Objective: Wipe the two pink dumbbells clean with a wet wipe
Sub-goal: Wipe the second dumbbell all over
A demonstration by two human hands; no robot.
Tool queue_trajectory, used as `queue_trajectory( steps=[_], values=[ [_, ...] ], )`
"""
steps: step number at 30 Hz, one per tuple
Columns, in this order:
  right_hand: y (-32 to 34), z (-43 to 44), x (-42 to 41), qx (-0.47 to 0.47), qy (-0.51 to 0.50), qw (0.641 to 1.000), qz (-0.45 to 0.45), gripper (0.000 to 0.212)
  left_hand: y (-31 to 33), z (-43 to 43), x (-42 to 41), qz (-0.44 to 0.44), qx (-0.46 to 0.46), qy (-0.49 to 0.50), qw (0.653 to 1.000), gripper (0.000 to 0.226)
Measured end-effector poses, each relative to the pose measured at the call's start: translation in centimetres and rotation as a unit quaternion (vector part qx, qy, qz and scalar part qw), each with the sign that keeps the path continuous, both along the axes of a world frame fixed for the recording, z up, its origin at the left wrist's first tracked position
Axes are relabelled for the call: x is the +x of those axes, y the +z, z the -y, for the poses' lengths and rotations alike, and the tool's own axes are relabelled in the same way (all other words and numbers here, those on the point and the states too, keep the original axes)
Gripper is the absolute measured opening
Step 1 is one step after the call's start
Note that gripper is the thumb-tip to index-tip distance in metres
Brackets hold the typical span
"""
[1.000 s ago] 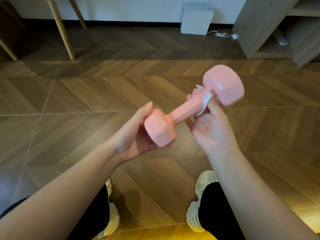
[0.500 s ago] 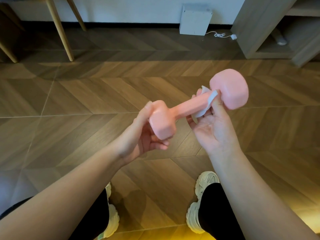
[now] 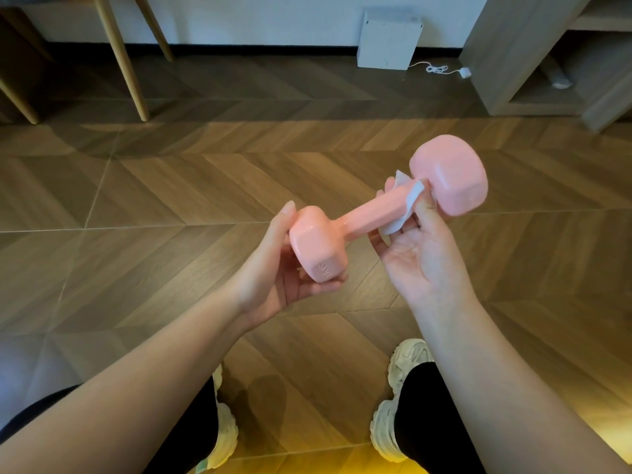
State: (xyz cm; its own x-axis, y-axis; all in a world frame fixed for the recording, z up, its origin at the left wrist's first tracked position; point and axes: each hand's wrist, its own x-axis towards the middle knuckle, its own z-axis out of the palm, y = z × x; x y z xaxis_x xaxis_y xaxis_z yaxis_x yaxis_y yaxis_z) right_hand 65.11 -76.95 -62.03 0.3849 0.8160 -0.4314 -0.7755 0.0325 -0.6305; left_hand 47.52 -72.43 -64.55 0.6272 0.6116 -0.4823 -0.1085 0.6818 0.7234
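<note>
One pink dumbbell is held in the air above the wooden floor, slanting up to the right. My left hand grips its near head from the left and below, thumb up along the side. My right hand holds a white wet wipe wrapped round the handle just below the far head, thumb pressing it on. The handle looks glossy and wet. A second dumbbell is not in view.
Wooden chair legs stand at the back left. A white box with a cable sits by the wall. A wooden shelf unit is at the back right. My two feet in pale sneakers stand below on the herringbone floor.
The dumbbell has turned in my hands: its near head shows different faces and my left hand regripped it. The wipe stays at the handle's far end.
</note>
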Motion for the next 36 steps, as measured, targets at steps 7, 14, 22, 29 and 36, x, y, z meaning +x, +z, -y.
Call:
queue_trajectory(
  steps=[7, 14, 22, 29, 36],
  values=[
    [-0.1, -0.1, 0.3, 0.006, -0.014, 1.0, 0.007, 0.064, -0.1, -0.6, -0.8, 0.045, 0.072, -0.014, 0.996, 0.095],
    [-0.5, 0.1, 0.3, 0.016, -0.008, 0.997, 0.076, 0.068, 0.3, -0.3, 0.0, 0.02, 0.015, 0.021, 0.999, 0.044],
    [-1.8, -0.3, -4.6, -0.004, 0.065, 0.985, 0.162, 0.02, 1.2, -0.5, 0.1, 0.025, 0.01, 0.032, 0.999, 0.057],
    [-1.6, -0.5, -4.9, 0.003, 0.058, 0.995, 0.076, 0.02, 0.3, 0.7, 0.1, 0.023, 0.106, 0.047, 0.993, 0.048],
    [-0.8, -0.8, -4.4, -0.014, 0.06, 0.994, 0.085, 0.022, -0.5, 0.5, 0.3, 0.027, 0.132, 0.028, 0.991, 0.103]
  ],
)
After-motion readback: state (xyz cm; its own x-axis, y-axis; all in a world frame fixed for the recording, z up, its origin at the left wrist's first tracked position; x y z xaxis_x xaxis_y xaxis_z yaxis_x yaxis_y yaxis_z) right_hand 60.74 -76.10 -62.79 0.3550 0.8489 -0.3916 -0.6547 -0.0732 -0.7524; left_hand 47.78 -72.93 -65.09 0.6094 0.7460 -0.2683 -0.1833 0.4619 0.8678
